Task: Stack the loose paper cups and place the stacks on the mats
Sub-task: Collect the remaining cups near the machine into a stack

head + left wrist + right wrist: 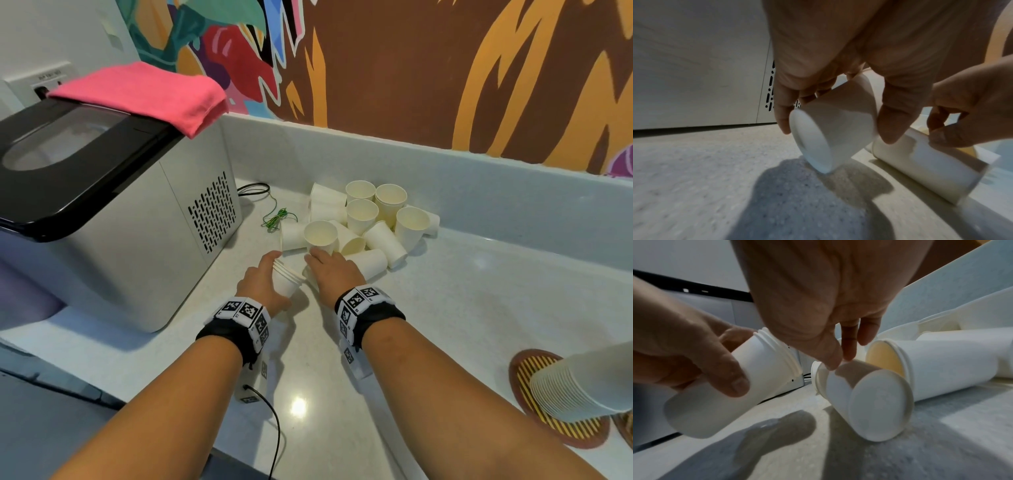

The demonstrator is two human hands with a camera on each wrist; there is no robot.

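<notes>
My left hand [270, 274] grips a short stack of nested white paper cups [286, 279], tilted with the rims pointing at the pile; the left wrist view shows thumb and fingers curled round the stack [830, 126]. Just beside it, my right hand [325, 263] reaches down onto a cup lying on its side [869, 402], and thumb and finger pinch its rim. Several loose cups [363, 219] stand and lie in a pile behind the hands. At the lower right, a tall cup stack [582, 383] stands on a round striped mat [527, 370].
A grey ice machine [137, 205] with a pink cloth [147, 92] on top stands to the left. A green wire bundle [277, 217] lies by the pile. A second mat's edge [627, 428] shows at far right. A black cable [270, 418] hangs near the counter's front edge.
</notes>
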